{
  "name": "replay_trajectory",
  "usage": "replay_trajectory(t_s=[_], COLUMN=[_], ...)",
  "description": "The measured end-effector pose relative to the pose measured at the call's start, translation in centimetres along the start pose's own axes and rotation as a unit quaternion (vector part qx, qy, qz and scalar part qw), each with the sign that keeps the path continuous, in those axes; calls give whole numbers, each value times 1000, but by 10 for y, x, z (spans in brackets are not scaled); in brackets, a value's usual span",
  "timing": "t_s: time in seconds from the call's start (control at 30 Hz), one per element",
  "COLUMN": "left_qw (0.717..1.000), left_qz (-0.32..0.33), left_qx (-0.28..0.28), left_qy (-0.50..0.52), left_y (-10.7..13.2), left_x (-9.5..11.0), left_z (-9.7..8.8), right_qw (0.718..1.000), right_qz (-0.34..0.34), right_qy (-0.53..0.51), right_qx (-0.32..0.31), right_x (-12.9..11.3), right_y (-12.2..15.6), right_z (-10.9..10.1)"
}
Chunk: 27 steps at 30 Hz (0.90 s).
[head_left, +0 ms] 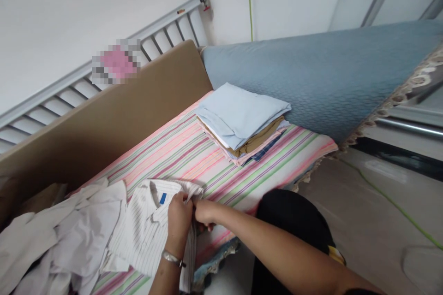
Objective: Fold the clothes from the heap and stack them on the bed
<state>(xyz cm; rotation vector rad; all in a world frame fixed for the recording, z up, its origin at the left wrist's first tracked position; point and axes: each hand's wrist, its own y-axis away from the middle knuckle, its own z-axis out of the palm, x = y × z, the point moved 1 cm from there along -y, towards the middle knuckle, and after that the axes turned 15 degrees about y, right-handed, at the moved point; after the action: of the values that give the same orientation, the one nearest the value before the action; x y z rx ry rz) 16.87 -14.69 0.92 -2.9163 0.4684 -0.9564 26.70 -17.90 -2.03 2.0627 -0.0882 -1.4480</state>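
A white shirt with thin dark stripes [145, 235] lies on the striped bed sheet [194, 156], its collar and a blue label facing up. My left hand [179, 221], with a metal bracelet at the wrist, is closed on the shirt's front edge near the collar. My right hand [205, 214] pinches the same edge right beside it; the two hands touch. A pile of crumpled white garments [58, 239] lies to the left of the shirt.
A stack of folded clothes [242, 122], light blue on top, sits further up the bed. A blue padded cover [328, 78] leans behind it. A brown board [104, 120] lines the wall side. Tiled floor [380, 212] lies to the right.
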Motion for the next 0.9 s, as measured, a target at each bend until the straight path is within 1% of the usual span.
replay_trajectory(t_s=[0.07,0.1,0.17,0.23,0.27,0.3,0.33,0.4,0.43,0.47,0.5,0.57,0.6,0.63,0.77,0.9], left_qw=[1000,1000,999,999,999,998,998,998,997,997,997,997,997,997,998,998], left_qz=[-5,-7,-13,-19,-21,-22,-23,-21,-18,-13,-8,4,9,12,18,33], left_qx=[2,2,2,3,4,4,4,3,1,-2,-5,-10,-10,-8,-2,16], left_qy=[9,16,30,43,48,53,57,65,69,72,74,75,73,70,59,56], left_y=[0,0,1,2,3,3,3,4,4,5,5,6,7,7,9,9], left_x=[0,-1,-2,-3,-3,-3,-3,-3,-2,-2,-1,-1,-1,-1,0,3], left_z=[-1,-2,-3,-3,-3,-3,-3,-4,-5,-5,-6,-6,-6,-5,-4,-7], right_qw=[1000,999,998,993,991,991,992,992,987,975,959,923,910,902,905,922], right_qz=[-3,-5,-10,-10,-6,-1,2,1,-4,-8,-10,3,11,20,38,28], right_qy=[24,34,44,41,29,8,-22,-107,-158,-219,-281,-380,-408,-422,-406,-356], right_qx=[-3,7,50,110,129,133,121,64,37,25,28,57,73,87,120,146], right_x=[0,1,4,8,9,11,12,12,12,11,10,9,8,8,5,3], right_y=[5,9,18,25,27,29,30,30,29,28,26,20,17,13,3,3], right_z=[-6,-10,-20,-29,-32,-33,-33,-26,-22,-17,-13,-8,-6,-6,-9,-7])
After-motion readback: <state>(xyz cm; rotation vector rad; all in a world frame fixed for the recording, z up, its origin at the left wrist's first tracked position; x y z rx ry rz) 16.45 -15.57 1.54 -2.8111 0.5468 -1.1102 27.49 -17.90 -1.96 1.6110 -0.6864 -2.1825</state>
